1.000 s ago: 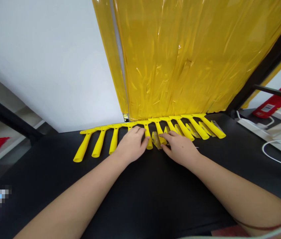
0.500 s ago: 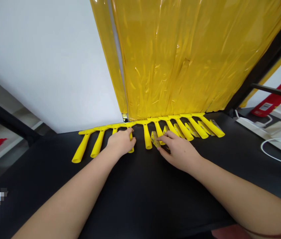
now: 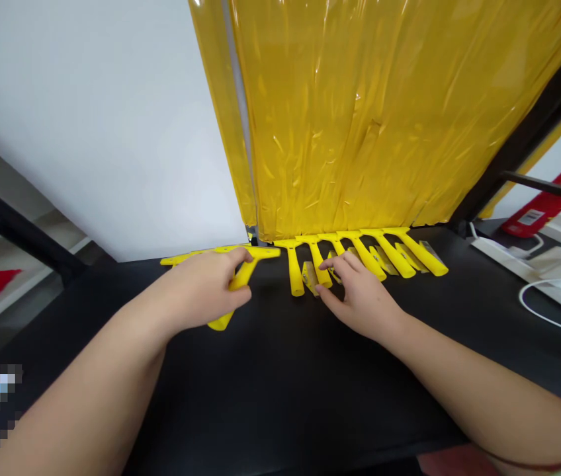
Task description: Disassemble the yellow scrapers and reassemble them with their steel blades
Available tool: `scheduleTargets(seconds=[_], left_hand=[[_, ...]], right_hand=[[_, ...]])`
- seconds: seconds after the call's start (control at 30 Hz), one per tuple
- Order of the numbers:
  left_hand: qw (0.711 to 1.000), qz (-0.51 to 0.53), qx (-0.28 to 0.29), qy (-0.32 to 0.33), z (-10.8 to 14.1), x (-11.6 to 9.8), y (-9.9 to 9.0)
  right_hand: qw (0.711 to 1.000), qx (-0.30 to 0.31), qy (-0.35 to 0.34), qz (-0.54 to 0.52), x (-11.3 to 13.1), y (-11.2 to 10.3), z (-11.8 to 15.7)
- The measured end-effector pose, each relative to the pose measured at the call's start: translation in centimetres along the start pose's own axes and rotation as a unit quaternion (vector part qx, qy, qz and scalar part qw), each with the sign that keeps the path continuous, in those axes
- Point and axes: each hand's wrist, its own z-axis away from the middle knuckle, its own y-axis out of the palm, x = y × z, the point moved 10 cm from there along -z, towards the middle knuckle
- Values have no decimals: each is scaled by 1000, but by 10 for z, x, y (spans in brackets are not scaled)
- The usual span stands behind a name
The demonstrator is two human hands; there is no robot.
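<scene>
left hand point(image 3: 206, 287): fingers closed around a tapered prong point(image 3: 239, 281) of a yellow moulded frame point(image 3: 221, 251), its rounded tip poking out below the palm by the desk surface

right hand point(image 3: 362, 301): fingers loosely spread and slightly curled, holding nothing that shows, fingertips just beside a flat tan strip point(image 3: 310, 279) and a neighbouring yellow prong point(image 3: 321, 268)

yellow pieces: the held frame lies at the far side of the desk, its crossbar level with a row of yellow prongs point(image 3: 384, 258) to the right; whether the two parts are joined is hidden around the crossbar's end

tan strips: several lie between the prongs, close-packed and easily nudged, so light fingertip contact seems wisest there

handling: a wrap around the thick of the prong looks steadier than a pinch near its tip; a level hold seems best for keeping the crossbar from catching on the row

edges: the far side of the desk point(image 3: 360, 410) meets a wall of yellow plastic film point(image 3: 345, 125) and a white panel point(image 3: 86, 132), leaving little room behind the row

open room: broad black desk surface lies toward the person; a white power strip point(image 3: 503, 254) and white cable point(image 3: 548, 316) sit off to the right
</scene>
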Motion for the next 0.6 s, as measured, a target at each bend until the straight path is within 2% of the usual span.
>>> scheduleTargets(seconds=[0.07,0.1,0.17,0.23,0.4,0.5,0.6], left_hand=[[996,45,-10,79,17,-21,-1],[990,72,5,123,25,-32,4],[975,114,60,180,38,-49,21],[964,119,110,210,46,-60,40],[960,89,141,224,43,-63,66],[960,82,162,212,38,-61,73],[963,77,172,193,32,-61,74]], right_hand=[[998,-38,-21,-51,3,-9,-1],[995,-55,-35,-74,4,-12,-2],[989,-83,-58,-110,7,-19,-3],[982,-103,-76,-140,9,-24,-2],[963,-149,-104,-201,12,-34,3],[946,-170,-78,-265,4,-38,5],[928,-154,-48,-337,-4,-30,5]])
